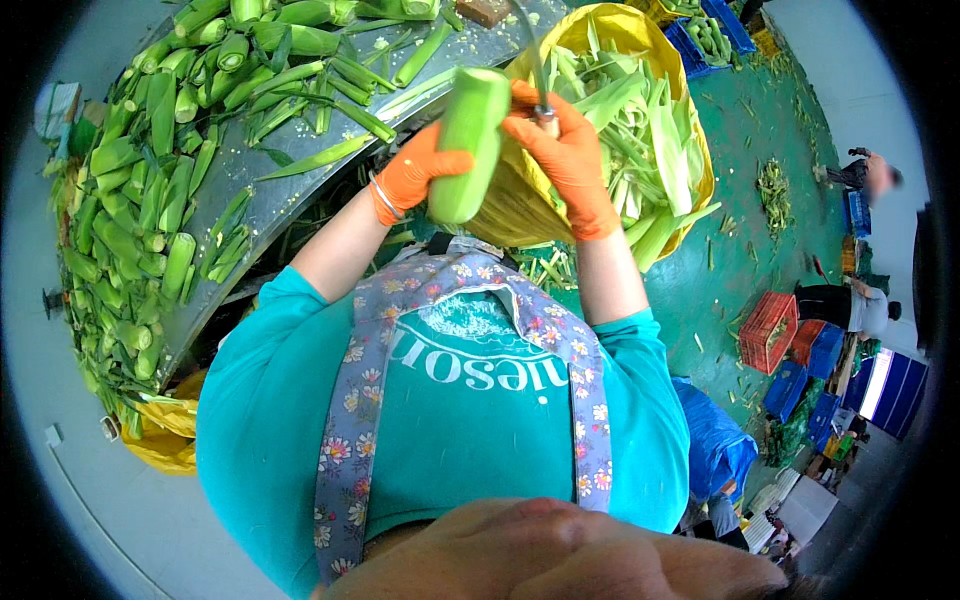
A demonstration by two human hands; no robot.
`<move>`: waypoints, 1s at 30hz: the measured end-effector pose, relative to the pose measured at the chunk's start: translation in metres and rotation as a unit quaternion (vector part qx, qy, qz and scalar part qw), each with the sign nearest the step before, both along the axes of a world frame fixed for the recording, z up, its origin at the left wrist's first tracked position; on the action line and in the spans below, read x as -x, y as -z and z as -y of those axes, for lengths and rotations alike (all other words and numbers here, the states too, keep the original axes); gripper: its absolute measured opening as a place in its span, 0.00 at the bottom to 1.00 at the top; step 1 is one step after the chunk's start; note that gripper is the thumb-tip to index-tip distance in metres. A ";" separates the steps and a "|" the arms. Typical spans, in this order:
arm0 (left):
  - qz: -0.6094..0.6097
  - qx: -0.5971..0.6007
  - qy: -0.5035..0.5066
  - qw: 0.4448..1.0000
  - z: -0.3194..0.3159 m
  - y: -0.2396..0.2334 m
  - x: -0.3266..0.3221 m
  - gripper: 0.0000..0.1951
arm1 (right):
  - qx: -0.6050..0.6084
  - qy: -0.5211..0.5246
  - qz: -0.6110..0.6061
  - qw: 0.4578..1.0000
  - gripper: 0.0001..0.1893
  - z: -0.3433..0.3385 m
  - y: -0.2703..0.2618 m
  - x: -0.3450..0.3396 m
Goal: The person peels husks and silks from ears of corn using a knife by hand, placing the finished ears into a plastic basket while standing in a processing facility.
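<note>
My left hand [424,166], in an orange glove, is closed around a green ear of corn in its husk [471,146], held above the gap between the table and my apron. To the right, my right hand [564,150], gloved too, grips the handle of a knife [548,120]; its curved blade points up towards the top of the picture. The fingertips of this hand are close to the corn's upper right side; whether they touch it I cannot tell. Beneath and beside my right hand stands a yellow sack [694,161] full of stripped husks [664,150].
A metal table [300,176] curves along the left, heaped with unhusked corn [124,232]. A brown block [484,11] lies at its far edge. Husk scraps litter the green floor [690,285]. Red crate [766,334], blue crates and two people stand farther right; a blue sack [716,439] is behind my right elbow.
</note>
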State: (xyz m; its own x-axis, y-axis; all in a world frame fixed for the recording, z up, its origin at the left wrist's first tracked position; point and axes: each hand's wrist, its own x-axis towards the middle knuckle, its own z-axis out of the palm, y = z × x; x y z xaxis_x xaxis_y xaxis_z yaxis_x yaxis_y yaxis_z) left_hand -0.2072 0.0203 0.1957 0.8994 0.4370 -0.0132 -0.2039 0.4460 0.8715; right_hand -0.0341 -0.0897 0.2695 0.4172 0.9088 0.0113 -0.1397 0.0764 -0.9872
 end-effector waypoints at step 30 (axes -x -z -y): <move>-0.214 -0.272 -0.063 0.936 0.006 -0.008 -0.007 0.32 | -0.052 -0.029 0.421 0.905 0.06 0.002 0.036 -0.008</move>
State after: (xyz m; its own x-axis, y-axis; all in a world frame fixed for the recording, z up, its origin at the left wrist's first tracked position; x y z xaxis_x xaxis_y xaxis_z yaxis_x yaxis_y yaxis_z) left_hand -0.2001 0.0140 0.2035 0.8033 0.5861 -0.1058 0.1958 -0.0921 0.9763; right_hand -0.0257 -0.0921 0.2333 0.1718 0.9044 0.3905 0.6526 0.1925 -0.7329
